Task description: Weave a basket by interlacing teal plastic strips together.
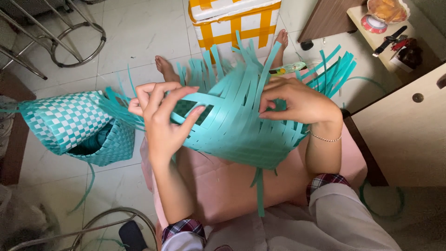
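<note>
I am watching the teal strip weave (241, 125) lying across the lap, spanning both grips. Left of it a finished checked basket (69, 123) is sitting on the floor. My left hand (162, 116) is pinching a crossing strip (fingers half curled); my right hand (297, 102) is pressing strips together.

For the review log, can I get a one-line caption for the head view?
Both hands, left hand and right hand, grip a half-woven teal strip mat beside a finished checkered basket.
</note>
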